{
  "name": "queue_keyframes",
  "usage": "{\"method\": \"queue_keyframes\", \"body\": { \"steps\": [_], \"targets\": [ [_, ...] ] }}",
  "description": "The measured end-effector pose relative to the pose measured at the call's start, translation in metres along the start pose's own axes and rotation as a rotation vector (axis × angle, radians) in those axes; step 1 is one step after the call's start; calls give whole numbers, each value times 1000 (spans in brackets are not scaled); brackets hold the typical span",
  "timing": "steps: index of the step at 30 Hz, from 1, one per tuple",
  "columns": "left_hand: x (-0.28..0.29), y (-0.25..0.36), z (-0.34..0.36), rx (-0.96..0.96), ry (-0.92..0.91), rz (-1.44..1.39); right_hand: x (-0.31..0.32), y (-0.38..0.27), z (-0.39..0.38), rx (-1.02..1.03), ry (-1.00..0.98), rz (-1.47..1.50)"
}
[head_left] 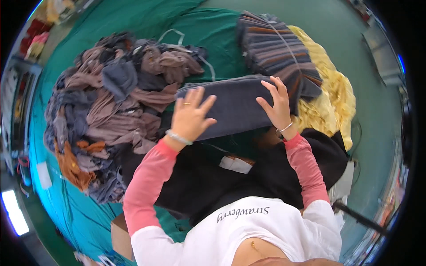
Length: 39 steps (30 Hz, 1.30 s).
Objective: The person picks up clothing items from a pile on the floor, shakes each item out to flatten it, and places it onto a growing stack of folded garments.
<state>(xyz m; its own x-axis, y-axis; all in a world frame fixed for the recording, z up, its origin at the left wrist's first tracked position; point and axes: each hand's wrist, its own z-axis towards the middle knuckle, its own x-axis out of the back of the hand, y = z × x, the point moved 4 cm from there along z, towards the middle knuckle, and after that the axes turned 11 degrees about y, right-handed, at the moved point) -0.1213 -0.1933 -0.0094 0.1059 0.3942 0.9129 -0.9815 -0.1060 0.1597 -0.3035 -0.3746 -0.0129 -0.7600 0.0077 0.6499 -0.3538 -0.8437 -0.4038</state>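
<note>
across the chest of the white shirt (262, 224), a single curved line of dark lettering (243, 214) is seen upside down. near the knees of the black trousers (191, 188), a white card (236, 164) is seen, its surface too small to be read for print.

both arms are stretched forward in pink sleeves (148, 190), elbows set apart. the left hand (193, 114) is held open over the left end of a folded grey cloth (235, 106), its fingers spread and pointed far; a ring and a pale bracelet (178, 137) are worn. the right hand (278, 101) is raised open at the cloth's right end, fingers parted and slightly bent. nothing is gripped by either; whether the cloth is touched cannot be told.

the cloth is laid crosswise in front of the body, between a heap of clothes (111, 102) at left and a striped stack (279, 51), bound with white string, at far right. beside that stack, yellow fabric (330, 84) is bunched.
</note>
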Motion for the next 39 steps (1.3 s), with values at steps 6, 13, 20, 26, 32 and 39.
{"method": "queue_keyframes", "body": {
  "steps": [6, 13, 20, 26, 32, 39],
  "targets": [
    [7, -110, 19, 206, -4, -407, -77, 21, -21, 123, -318, -399],
    [13, -278, -149, 581, -377, 538, -86, 25, -11, 118, -368, -362],
    [9, -265, -208, 333, -271, 878, -88, 30, -9, 107, -374, -382],
    [97, -259, -160, 705, 75, 372, -84, 26, -8, 84, -340, -345],
    [139, -173, -132, 605, 296, -19, -76, -45, 38, 110, -240, 210],
    [152, -73, -58, 465, 382, -262, -96, -215, 60, 328, -516, 901]
  ]
}}
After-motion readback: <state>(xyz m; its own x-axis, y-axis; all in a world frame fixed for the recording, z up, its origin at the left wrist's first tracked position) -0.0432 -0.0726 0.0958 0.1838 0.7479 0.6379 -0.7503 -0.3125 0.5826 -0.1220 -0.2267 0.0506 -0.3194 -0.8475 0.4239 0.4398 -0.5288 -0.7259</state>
